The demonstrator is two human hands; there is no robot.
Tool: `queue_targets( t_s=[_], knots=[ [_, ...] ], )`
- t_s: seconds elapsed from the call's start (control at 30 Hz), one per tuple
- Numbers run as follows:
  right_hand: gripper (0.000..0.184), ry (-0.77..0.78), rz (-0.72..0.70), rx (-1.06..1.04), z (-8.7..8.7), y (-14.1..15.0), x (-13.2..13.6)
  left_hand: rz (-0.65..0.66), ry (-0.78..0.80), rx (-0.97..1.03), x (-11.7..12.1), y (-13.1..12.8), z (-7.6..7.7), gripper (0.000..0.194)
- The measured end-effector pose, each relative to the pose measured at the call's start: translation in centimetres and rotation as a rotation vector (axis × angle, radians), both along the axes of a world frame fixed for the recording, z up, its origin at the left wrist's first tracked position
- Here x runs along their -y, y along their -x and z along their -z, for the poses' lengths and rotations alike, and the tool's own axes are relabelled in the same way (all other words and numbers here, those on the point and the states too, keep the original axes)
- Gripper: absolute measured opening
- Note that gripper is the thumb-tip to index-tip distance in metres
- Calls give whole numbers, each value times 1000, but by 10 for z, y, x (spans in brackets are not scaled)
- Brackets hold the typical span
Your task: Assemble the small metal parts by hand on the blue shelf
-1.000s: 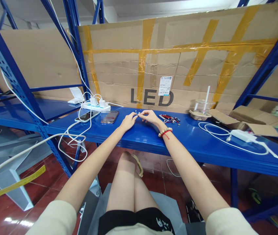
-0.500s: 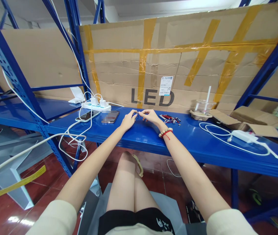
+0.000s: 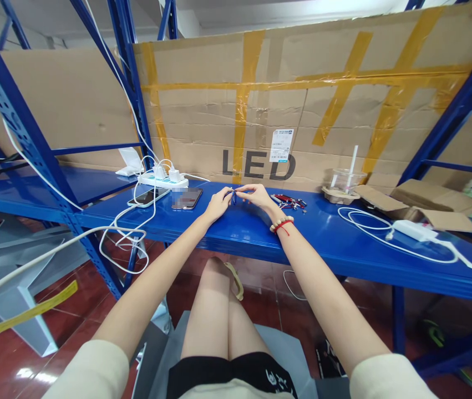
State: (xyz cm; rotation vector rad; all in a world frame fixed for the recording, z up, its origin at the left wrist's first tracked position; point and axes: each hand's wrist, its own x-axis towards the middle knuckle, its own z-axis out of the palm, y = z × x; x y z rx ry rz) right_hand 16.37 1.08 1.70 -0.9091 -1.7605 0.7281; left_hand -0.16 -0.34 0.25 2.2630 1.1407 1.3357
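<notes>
My left hand (image 3: 219,203) and my right hand (image 3: 257,197) meet above the blue shelf top, fingertips pinched close together. Between them is a small dark blue item (image 3: 234,197) with a hint of shiny metal; its kind is too small to make out. Both hands appear closed on it. A beaded bracelet and a red string (image 3: 281,224) circle my right wrist. Just right of that hand lies a small pile of red and silver metal pieces (image 3: 289,201), several of them, looking like little tools or clippers.
Left of my hands lie a dark phone (image 3: 187,198) and another phone (image 3: 149,197), with a white power strip (image 3: 163,180) and looping cables behind. To the right are a clear cup with a straw (image 3: 346,180), a white cable (image 3: 364,226) and torn cardboard (image 3: 427,204). A tall cardboard sheet (image 3: 202,122) stands behind.
The fingers of my right hand have shifted slightly, and more of the small blue item shows between my hands. Everything else stays in place.
</notes>
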Motion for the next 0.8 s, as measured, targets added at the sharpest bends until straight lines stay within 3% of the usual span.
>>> queue_targets(
  t_s=[0.43,0.8],
  knots=[
    [43,128,-49,10,0,1,4,63,-16,16,-1,0,3,11],
    [42,176,-101,40,-5,6,15,24,-15,81,1,4,0,14]
  ],
)
